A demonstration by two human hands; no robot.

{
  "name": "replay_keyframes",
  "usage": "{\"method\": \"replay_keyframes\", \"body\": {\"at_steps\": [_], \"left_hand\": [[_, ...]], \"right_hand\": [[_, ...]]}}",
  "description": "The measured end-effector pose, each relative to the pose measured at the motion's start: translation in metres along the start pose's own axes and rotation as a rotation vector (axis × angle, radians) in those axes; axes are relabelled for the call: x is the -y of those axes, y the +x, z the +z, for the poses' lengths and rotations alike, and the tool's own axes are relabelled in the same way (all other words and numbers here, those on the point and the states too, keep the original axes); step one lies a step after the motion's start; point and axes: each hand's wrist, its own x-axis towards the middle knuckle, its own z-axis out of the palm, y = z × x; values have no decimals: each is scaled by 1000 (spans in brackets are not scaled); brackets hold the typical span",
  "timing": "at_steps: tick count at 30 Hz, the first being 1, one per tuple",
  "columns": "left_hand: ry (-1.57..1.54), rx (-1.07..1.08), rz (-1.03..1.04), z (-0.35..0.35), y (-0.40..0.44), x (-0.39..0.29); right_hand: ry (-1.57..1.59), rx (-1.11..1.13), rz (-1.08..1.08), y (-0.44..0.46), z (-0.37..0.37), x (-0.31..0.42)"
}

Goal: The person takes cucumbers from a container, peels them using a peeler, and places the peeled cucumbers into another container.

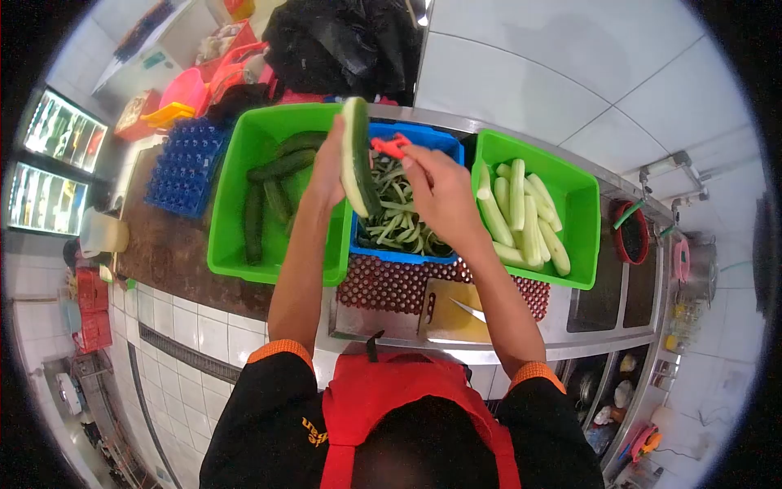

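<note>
My left hand (pixel 327 163) is wrapped round a partly peeled green cucumber (pixel 357 159), held upright with a pale strip showing. My right hand (pixel 438 183) grips a red peeler (pixel 391 147) just to the right of it. Below both hands is a blue bin (pixel 453 147) with dark and pale green peels (pixel 395 220). To the left, a green tub (pixel 224 244) holds several unpeeled dark cucumbers (pixel 254 220). On the right, another green tub (pixel 582 236) holds several pale peeled cucumbers (pixel 518 196).
A knife (pixel 468 310) lies on a yellow cutting board (pixel 448 318) near the counter's front edge, by a perforated red mat (pixel 383 281). Blue egg trays (pixel 186 167) stand at the left. Black plastic bags (pixel 338 49) lie behind; a red bucket (pixel 631 236) is far right.
</note>
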Motion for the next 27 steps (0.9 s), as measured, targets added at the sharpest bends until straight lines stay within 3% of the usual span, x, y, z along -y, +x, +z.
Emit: {"method": "replay_keyframes", "body": {"at_steps": [5,8,10,17,19,25,27], "left_hand": [[60,102,47,14,-11,8],[78,108,55,13,-16,5],[95,111,59,18,-21,2],[29,48,-11,11,-8,9],[-62,34,9,13,-5,7],[-296,-84,60,-28,18,-4],[-638,-102,85,-39,23,-5]], "right_hand": [[-60,-125,-30,35,8,-4],[-23,-193,-152,38,16,-5],[-42,-76,51,31,13,5],[-54,5,64,-5,22,-7],[100,-75,-72,-16,29,-9],[95,160,135,-67,21,4],[157,229,58,-83,26,-1]]}}
